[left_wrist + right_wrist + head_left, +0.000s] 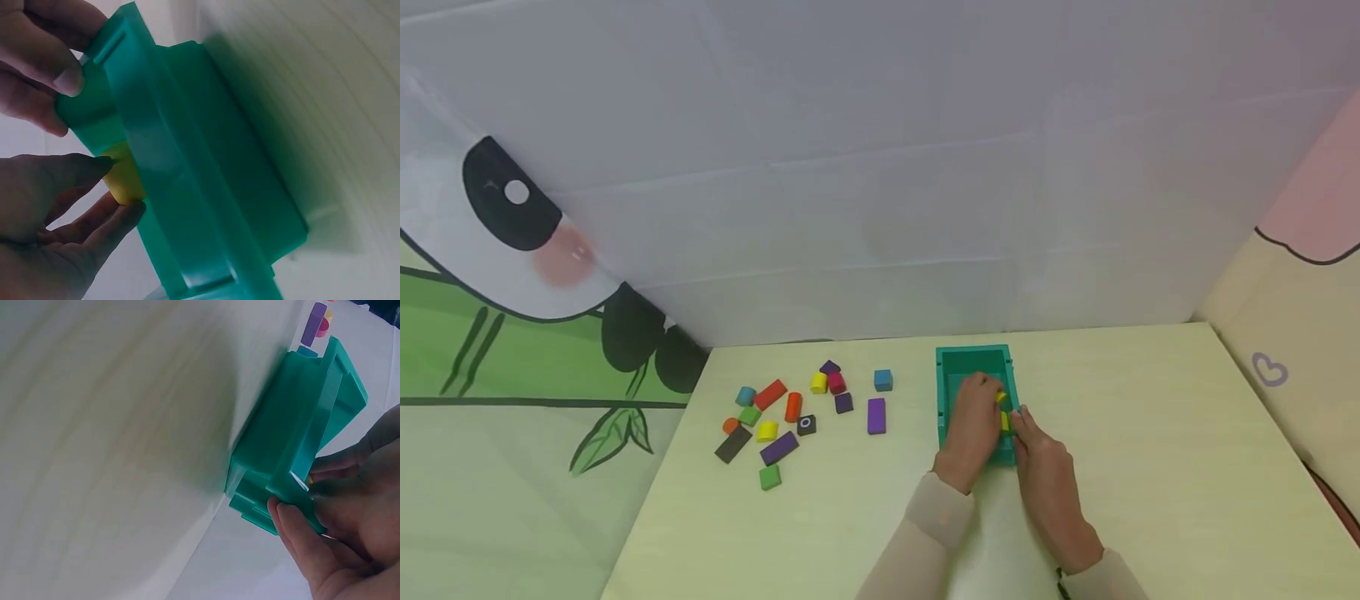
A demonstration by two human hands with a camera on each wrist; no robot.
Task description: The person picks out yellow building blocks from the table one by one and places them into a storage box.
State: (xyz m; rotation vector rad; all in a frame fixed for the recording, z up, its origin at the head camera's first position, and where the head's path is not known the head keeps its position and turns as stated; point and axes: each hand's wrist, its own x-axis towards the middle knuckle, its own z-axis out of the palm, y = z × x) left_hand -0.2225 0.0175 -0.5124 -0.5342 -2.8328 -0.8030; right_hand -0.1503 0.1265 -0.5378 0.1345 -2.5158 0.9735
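Note:
A teal plastic box point(940, 392) with an open top stands on the table, right of centre in the head view. My left hand point(970, 425) reaches down into it. In the left wrist view the thumb and fingertips of that hand pinch a yellow block point(124, 178) beside the box's inner wall. Two patches of yellow show near the box's right side in the head view, partly covered by the hands. My right hand point(1048, 475) grips the right rim of the box, its fingers on the outer side in the right wrist view.
Left of the box lie a purple block point(876, 416) and a blue cube point(883, 380). Farther left is a loose spread of several coloured blocks, among them a green cube point(770, 477) and a red bar point(770, 394). A pale cloth wall point(880, 208) rises behind the table.

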